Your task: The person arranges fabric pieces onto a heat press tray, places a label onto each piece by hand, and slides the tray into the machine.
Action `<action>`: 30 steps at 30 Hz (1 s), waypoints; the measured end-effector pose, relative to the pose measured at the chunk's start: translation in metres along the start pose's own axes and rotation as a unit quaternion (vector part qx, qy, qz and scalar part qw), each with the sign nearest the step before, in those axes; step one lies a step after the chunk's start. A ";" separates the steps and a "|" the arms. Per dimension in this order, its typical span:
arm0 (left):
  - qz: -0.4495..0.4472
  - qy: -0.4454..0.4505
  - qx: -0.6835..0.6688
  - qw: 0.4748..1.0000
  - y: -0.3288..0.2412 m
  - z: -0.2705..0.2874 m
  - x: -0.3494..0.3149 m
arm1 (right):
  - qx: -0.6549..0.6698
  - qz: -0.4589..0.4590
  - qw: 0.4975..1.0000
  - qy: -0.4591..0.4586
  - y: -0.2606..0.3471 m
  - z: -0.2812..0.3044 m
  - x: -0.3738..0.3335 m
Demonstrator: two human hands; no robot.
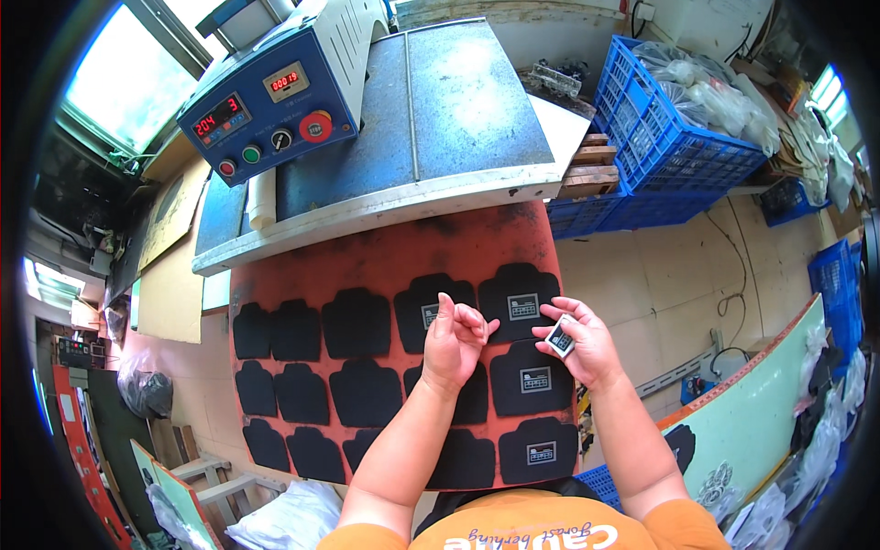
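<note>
Between the thumb and fingers of my right hand [594, 348] is a small grey-and-black label [559, 339]; whether it is one or a stack I cannot tell. My left hand [456, 341] hovers over the upper row of black fabric pieces, its thumb up and fingers loosely bent apart, with nothing visible in it. Those pieces, such as the upper right fabric piece [498, 284], lie in three rows on a red board [385, 243]. Grey-framed labels like this label [522, 306] lie on the right-hand column. Another label [428, 316] shows partly beside my left thumb. My forearms cover parts of the lower rows.
Beyond the board stands a blue metal machine [458, 101] with a control box [302, 101] bearing red displays and buttons. Blue crates [678, 151] holding plastic bags stand at the far right. A pale green board [761, 394] leans on the right, and a wooden frame [215, 486] is lower left.
</note>
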State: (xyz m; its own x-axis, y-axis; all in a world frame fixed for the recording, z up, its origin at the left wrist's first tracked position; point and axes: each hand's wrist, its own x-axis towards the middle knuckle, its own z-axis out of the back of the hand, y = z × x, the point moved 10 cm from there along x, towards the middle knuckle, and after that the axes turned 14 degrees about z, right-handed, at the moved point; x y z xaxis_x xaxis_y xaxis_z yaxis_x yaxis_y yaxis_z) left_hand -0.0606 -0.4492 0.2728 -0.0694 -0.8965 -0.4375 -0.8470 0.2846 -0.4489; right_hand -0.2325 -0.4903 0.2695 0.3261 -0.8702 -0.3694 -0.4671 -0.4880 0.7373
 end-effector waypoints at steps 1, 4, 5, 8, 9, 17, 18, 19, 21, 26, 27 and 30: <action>-0.001 0.001 0.004 1.000 0.001 0.001 0.000 | -0.002 -0.001 1.000 -0.001 0.000 0.000 0.000; -0.003 0.006 0.008 1.000 0.001 0.002 0.000 | -0.003 -0.001 1.000 -0.001 -0.001 0.000 0.000; -0.003 0.007 0.008 1.000 0.000 0.002 -0.001 | -0.002 -0.001 1.000 0.000 -0.002 -0.001 -0.001; -0.003 0.006 0.005 1.000 0.000 0.002 -0.001 | -0.007 0.002 1.000 0.004 -0.002 -0.001 0.000; -0.003 0.003 0.005 1.000 0.000 0.002 -0.002 | -0.007 0.002 1.000 0.004 -0.002 -0.001 0.000; -0.006 -0.002 0.005 1.000 0.000 0.003 0.000 | -0.009 0.004 1.000 0.003 -0.001 -0.004 0.000; -0.006 -0.002 0.004 1.000 0.000 0.003 0.000 | -0.009 0.004 1.000 0.003 -0.001 -0.004 0.000; -0.005 -0.002 0.004 1.000 0.000 0.003 0.000 | -0.010 0.004 1.000 0.002 -0.001 -0.004 0.000; -0.006 -0.002 0.003 1.000 0.000 0.004 0.001 | -0.011 0.004 1.000 0.002 -0.001 -0.004 0.001; -0.004 0.001 0.002 1.000 0.001 0.004 0.001 | -0.004 0.006 1.000 0.007 -0.003 -0.004 0.000; -0.002 0.001 0.005 1.000 0.001 0.005 0.002 | -0.003 0.005 1.000 0.006 -0.003 -0.003 0.001; -0.003 0.005 0.010 1.000 0.002 0.003 0.000 | -0.005 0.007 1.000 0.003 -0.001 -0.005 -0.002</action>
State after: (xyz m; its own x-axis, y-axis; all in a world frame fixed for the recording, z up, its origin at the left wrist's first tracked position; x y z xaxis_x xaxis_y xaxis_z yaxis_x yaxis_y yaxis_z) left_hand -0.0602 -0.4480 0.2694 -0.0700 -0.9015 -0.4270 -0.8371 0.2859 -0.4664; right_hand -0.2291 -0.4874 0.2722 0.3245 -0.8767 -0.3552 -0.4632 -0.4746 0.7484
